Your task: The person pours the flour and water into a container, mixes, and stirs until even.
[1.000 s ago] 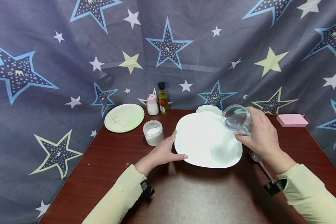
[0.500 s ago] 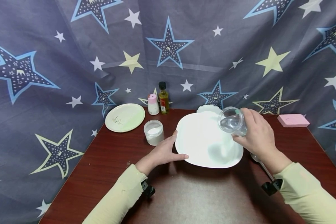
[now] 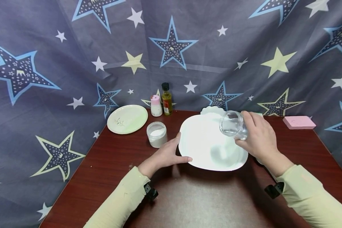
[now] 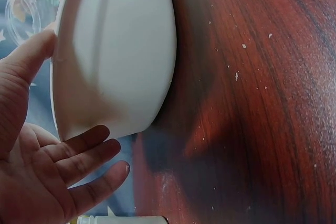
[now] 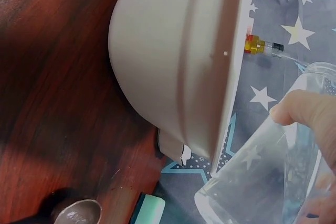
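A large white oval basin (image 3: 200, 139) stands on the table in the head view; its outer wall (image 4: 126, 56) fills much of the left wrist view. My left hand (image 3: 166, 153) steadies its left end, thumb on the rim and the other fingers extended along the side. Above the basin's right part, my right hand (image 3: 259, 136) grips a clear jar (image 3: 229, 123) tilted with its mouth to the left. Clear liquid lies inside the jar (image 5: 262, 177), and a thin stream leaves its mouth in the right wrist view.
Left of the basin stands a jar of white powder (image 3: 157, 134). Behind are an oval plate (image 3: 127, 119), a pink-topped shaker (image 3: 156, 106) and an oil bottle (image 3: 167, 103). A scalloped white dish (image 3: 212, 110) is behind the basin, a pink sponge (image 3: 299, 122) at right. A spoon (image 5: 79, 213) lies near my right forearm.
My right hand has moved slightly left and tipped the jar further, its liquid running toward the mouth. My left hand and the basin have stayed in place.
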{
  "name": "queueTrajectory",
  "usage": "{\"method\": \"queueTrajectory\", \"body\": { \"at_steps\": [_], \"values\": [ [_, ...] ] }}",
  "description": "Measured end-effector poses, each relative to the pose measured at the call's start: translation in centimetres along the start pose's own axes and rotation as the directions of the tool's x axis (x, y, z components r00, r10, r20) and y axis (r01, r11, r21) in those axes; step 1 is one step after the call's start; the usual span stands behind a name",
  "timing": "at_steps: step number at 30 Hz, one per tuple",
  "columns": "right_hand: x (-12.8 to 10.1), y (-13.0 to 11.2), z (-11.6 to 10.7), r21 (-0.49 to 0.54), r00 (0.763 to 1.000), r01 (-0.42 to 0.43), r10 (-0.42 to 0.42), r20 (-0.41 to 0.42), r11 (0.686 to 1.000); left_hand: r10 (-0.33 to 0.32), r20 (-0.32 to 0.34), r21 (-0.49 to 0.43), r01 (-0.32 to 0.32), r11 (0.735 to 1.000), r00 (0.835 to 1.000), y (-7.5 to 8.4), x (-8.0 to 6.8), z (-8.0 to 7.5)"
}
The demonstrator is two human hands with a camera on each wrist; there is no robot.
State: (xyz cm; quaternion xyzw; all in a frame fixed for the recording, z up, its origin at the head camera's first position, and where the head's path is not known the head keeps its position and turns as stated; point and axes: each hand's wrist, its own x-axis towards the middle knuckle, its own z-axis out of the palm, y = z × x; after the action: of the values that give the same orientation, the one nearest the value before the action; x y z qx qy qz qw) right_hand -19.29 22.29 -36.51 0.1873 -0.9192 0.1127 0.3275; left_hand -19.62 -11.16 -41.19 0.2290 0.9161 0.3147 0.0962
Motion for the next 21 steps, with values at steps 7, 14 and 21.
{"method": "queueTrajectory", "body": {
  "at_steps": [7, 14, 21],
  "values": [
    [0.13, -0.11, 0.13, -0.018, 1.0, 0.015, -0.015, 0.011, 1.0, -0.003, 0.003, -0.015, 0.003, 1.0, 1.0, -0.03, 0.06, 0.01],
    [0.35, -0.26, 0.24, -0.036, 1.0, 0.028, -0.028, 0.011, 0.999, 0.005, 0.0, -0.019, -0.005, 1.0, 1.0, -0.1, 0.13, 0.02],
    [0.54, -0.5, 0.36, -0.052, 0.999, 0.04, -0.04, 0.008, 0.998, 0.005, 0.001, -0.02, -0.005, 1.0, 1.0, -0.05, 0.14, 0.0]
  ]
}}
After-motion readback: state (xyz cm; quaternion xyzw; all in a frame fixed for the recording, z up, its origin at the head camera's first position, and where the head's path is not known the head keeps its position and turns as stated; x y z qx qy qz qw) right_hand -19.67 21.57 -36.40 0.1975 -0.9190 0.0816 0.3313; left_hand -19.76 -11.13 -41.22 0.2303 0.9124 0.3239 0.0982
